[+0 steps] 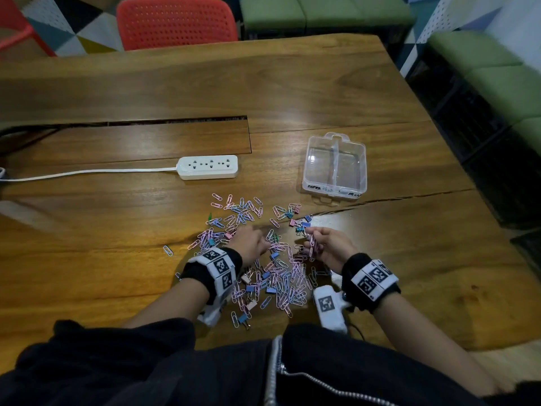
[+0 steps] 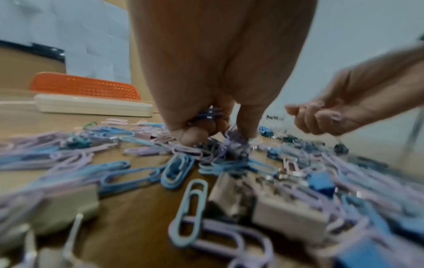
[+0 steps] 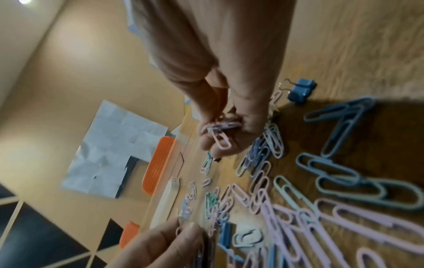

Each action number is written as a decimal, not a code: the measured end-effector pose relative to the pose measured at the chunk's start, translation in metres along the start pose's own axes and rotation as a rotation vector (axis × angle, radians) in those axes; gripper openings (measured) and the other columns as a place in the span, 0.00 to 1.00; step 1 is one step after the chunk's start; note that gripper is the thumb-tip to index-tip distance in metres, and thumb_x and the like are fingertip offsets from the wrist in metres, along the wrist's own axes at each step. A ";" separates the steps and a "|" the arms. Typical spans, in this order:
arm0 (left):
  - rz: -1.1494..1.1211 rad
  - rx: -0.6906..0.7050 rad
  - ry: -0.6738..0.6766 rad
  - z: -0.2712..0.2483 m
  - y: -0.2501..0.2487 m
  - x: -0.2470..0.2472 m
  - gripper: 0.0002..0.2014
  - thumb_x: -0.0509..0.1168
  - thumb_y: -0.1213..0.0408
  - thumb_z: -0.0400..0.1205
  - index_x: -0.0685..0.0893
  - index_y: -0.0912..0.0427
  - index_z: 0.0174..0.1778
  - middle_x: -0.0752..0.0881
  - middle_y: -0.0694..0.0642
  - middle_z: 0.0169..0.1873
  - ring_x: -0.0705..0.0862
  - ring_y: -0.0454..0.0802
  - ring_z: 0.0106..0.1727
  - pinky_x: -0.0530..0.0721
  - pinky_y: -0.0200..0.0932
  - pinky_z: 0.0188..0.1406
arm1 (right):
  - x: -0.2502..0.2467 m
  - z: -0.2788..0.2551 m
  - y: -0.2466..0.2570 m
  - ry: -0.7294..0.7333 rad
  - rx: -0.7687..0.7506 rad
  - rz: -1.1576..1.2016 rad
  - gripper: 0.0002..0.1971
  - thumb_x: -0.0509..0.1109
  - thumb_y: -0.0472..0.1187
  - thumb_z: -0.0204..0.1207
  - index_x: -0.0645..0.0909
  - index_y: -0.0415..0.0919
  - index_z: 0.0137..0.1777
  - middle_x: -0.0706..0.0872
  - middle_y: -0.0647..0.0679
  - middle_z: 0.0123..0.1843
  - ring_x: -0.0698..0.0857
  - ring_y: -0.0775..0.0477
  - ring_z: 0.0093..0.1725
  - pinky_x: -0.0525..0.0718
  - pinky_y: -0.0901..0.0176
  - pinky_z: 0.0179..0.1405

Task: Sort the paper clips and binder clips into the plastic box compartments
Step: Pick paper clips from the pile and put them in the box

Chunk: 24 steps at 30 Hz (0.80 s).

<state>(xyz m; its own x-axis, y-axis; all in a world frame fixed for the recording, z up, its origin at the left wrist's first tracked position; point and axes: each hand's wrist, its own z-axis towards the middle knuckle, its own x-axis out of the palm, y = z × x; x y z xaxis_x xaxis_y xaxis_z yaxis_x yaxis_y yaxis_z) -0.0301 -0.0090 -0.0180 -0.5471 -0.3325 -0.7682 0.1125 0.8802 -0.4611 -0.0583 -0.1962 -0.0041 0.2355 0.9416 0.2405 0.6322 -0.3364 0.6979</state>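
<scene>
A heap of pink and blue paper clips (image 1: 278, 276) mixed with small binder clips (image 1: 251, 287) lies on the wooden table in front of me. My left hand (image 1: 248, 244) is down in the heap, fingers curled round a bunch of paper clips (image 2: 210, 115). My right hand (image 1: 325, 241) hovers just above the heap and pinches a bunch of pink paper clips (image 3: 221, 132). The clear plastic box (image 1: 335, 168), with two compartments and handwritten labels on its front wall, stands open further back on the right; both compartments look bare.
A white power strip (image 1: 207, 167) with its cable lies behind the heap to the left. A slot (image 1: 175, 122) runs across the table. A red chair (image 1: 175, 22) stands at the far edge, green seats (image 1: 497, 80) at the right.
</scene>
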 end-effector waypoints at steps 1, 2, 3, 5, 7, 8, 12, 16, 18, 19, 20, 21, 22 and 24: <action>-0.124 -0.014 0.003 -0.002 0.000 -0.002 0.13 0.55 0.58 0.85 0.79 0.64 0.44 0.77 0.55 0.44 0.76 0.48 0.46 0.79 0.42 0.53 | -0.001 -0.001 0.000 0.018 0.025 0.028 0.12 0.50 0.31 0.83 0.76 0.33 0.46 0.77 0.40 0.43 0.78 0.48 0.38 0.81 0.58 0.41; -0.285 -0.045 0.021 -0.002 0.000 -0.004 0.13 0.54 0.60 0.85 0.76 0.60 0.38 0.75 0.52 0.38 0.75 0.45 0.37 0.79 0.38 0.41 | -0.001 -0.002 0.000 0.039 0.039 0.045 0.13 0.50 0.33 0.83 0.77 0.33 0.47 0.77 0.40 0.42 0.78 0.48 0.37 0.81 0.60 0.40; -0.468 -0.087 0.043 -0.001 0.001 -0.006 0.13 0.53 0.61 0.86 0.72 0.56 0.35 0.74 0.51 0.33 0.72 0.43 0.30 0.76 0.35 0.31 | -0.001 -0.003 0.000 0.058 0.048 0.049 0.14 0.50 0.35 0.83 0.77 0.33 0.46 0.78 0.41 0.40 0.78 0.49 0.36 0.81 0.62 0.37; -0.859 -0.167 0.066 0.000 0.005 -0.010 0.14 0.50 0.65 0.86 0.70 0.56 0.34 0.73 0.52 0.30 0.71 0.42 0.24 0.71 0.32 0.21 | 0.001 -0.004 -0.002 0.068 0.025 -0.075 0.13 0.52 0.37 0.83 0.77 0.35 0.43 0.77 0.45 0.35 0.76 0.51 0.33 0.77 0.66 0.31; -1.207 -0.227 0.067 0.000 0.006 -0.011 0.13 0.48 0.69 0.84 0.69 0.58 0.33 0.74 0.54 0.28 0.72 0.42 0.19 0.70 0.33 0.16 | 0.005 -0.005 -0.009 0.020 -0.094 -0.463 0.10 0.60 0.38 0.80 0.76 0.40 0.38 0.76 0.49 0.33 0.74 0.54 0.31 0.73 0.68 0.30; -1.330 -0.254 0.074 0.000 0.005 -0.011 0.12 0.48 0.70 0.82 0.68 0.58 0.33 0.74 0.54 0.28 0.72 0.43 0.19 0.70 0.32 0.15 | 0.006 -0.005 -0.013 -0.011 -0.171 -0.679 0.07 0.64 0.38 0.78 0.76 0.41 0.38 0.77 0.49 0.35 0.75 0.54 0.33 0.74 0.68 0.32; -1.327 -0.323 0.055 0.006 -0.002 -0.008 0.11 0.52 0.69 0.82 0.71 0.58 0.33 0.71 0.52 0.26 0.69 0.42 0.18 0.67 0.31 0.12 | 0.006 0.000 -0.026 -0.016 -0.296 -1.316 0.21 0.77 0.45 0.65 0.76 0.45 0.57 0.75 0.48 0.56 0.75 0.49 0.57 0.78 0.56 0.60; -0.585 -0.244 -0.068 0.014 -0.012 0.003 0.10 0.68 0.58 0.77 0.75 0.58 0.46 0.78 0.52 0.38 0.80 0.46 0.37 0.81 0.38 0.37 | 0.008 0.005 -0.026 -0.038 -0.366 -1.403 0.18 0.75 0.47 0.67 0.78 0.45 0.55 0.75 0.46 0.59 0.74 0.46 0.61 0.76 0.54 0.63; -0.287 -0.189 -0.096 0.016 -0.015 0.006 0.21 0.73 0.55 0.71 0.76 0.59 0.55 0.79 0.52 0.47 0.81 0.51 0.49 0.81 0.42 0.49 | 0.011 0.007 -0.026 -0.014 -0.387 -1.444 0.14 0.73 0.47 0.69 0.79 0.41 0.51 0.75 0.45 0.57 0.74 0.47 0.58 0.75 0.55 0.59; -0.194 -0.154 -0.107 0.016 -0.017 0.007 0.24 0.75 0.54 0.70 0.76 0.59 0.56 0.80 0.54 0.50 0.81 0.52 0.52 0.81 0.44 0.51 | 0.012 0.007 -0.025 0.001 -0.399 -1.465 0.14 0.72 0.47 0.70 0.78 0.39 0.50 0.76 0.45 0.56 0.74 0.47 0.57 0.74 0.56 0.58; -0.135 -0.124 -0.114 0.016 -0.018 0.007 0.24 0.75 0.54 0.69 0.76 0.59 0.56 0.81 0.55 0.52 0.80 0.53 0.53 0.81 0.45 0.52 | 0.013 0.008 -0.025 0.013 -0.409 -1.481 0.14 0.71 0.47 0.71 0.78 0.38 0.50 0.76 0.45 0.55 0.73 0.48 0.55 0.74 0.56 0.56; -0.100 -0.105 -0.112 0.016 -0.019 0.008 0.23 0.74 0.54 0.70 0.76 0.60 0.55 0.81 0.56 0.54 0.80 0.54 0.54 0.80 0.46 0.51 | 0.013 0.008 -0.024 0.019 -0.413 -1.489 0.13 0.70 0.47 0.72 0.78 0.37 0.49 0.76 0.45 0.54 0.72 0.49 0.53 0.73 0.57 0.56; -0.077 -0.090 -0.106 0.017 -0.020 0.008 0.20 0.73 0.55 0.72 0.76 0.60 0.55 0.81 0.57 0.55 0.80 0.54 0.54 0.78 0.46 0.51 | 0.013 0.009 -0.024 0.020 -0.415 -1.488 0.12 0.70 0.47 0.73 0.77 0.37 0.47 0.76 0.45 0.53 0.71 0.51 0.51 0.73 0.57 0.55; -0.019 -0.075 -0.075 0.017 -0.022 0.009 0.16 0.68 0.57 0.77 0.77 0.63 0.55 0.79 0.60 0.58 0.80 0.56 0.56 0.78 0.47 0.54 | 0.014 0.008 -0.025 0.022 -0.438 -1.449 0.09 0.69 0.44 0.74 0.75 0.40 0.43 0.77 0.46 0.49 0.71 0.52 0.47 0.74 0.58 0.51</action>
<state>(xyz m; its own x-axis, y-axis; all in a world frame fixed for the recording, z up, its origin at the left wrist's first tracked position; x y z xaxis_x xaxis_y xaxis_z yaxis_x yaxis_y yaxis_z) -0.0235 -0.0376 -0.0225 -0.4849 -0.3716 -0.7917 0.0388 0.8952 -0.4439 -0.0646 -0.1751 -0.0235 -0.3930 0.4475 -0.8033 0.0373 0.8806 0.4723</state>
